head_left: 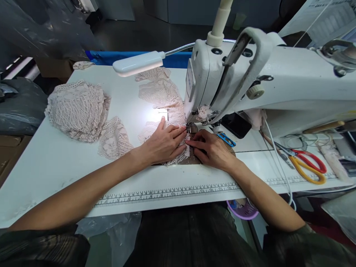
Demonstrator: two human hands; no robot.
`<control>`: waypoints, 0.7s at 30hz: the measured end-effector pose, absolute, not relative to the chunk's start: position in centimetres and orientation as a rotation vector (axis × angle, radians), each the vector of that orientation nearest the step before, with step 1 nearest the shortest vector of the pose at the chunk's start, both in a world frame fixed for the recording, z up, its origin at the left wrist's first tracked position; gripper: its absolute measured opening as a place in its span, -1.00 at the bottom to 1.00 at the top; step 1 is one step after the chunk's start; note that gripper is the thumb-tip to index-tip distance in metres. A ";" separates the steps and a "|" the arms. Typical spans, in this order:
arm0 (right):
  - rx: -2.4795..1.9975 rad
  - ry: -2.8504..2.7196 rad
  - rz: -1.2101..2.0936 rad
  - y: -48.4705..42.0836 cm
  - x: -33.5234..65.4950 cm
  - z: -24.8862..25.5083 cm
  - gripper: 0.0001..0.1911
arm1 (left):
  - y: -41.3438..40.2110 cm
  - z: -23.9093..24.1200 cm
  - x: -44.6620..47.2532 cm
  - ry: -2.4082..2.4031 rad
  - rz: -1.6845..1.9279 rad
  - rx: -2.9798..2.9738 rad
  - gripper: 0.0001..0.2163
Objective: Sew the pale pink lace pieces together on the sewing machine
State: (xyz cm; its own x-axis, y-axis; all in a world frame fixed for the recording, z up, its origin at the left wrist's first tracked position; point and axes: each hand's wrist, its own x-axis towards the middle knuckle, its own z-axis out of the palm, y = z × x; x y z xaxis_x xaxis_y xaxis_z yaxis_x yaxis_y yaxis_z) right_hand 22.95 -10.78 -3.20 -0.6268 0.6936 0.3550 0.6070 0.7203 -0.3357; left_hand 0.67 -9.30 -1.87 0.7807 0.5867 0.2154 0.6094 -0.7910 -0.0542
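A strip of pale pink lace (164, 92) runs from the back of the table to the needle area of a white sewing machine (204, 81). Flat on the lace, left of the presser foot (190, 128), lies my left hand (168, 142) with its fingers stretched out. My right hand (213, 148) pinches the edge of the lace just in front of the foot, thumb and forefinger together. The needle tip is too small to make out. A small lamp (139, 63) lights the cloth from above.
A pile of lace pieces (79, 111) sits at the left, with a loose lace piece (114, 139) beside it. Right of the machine's needle are a blue thread snipper (226, 139), a black phone (237, 125) and scissors (307, 167). A printed ruler (172, 194) follows the front edge.
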 end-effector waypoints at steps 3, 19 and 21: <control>-1.037 -2.479 0.215 -10.7 22.9 -3.3 -0.66 | -9.2 -1.9 0.8 -0.964 -0.305 -2.842 -0.60; -1.209 -2.600 0.047 -10.4 21.9 -2.5 -0.67 | -8.6 -2.3 1.7 -1.140 -0.313 -2.757 -0.66; -1.214 -2.569 0.117 -10.5 22.1 -2.7 -0.65 | -8.5 -2.3 1.5 -1.149 -0.322 -2.756 -0.66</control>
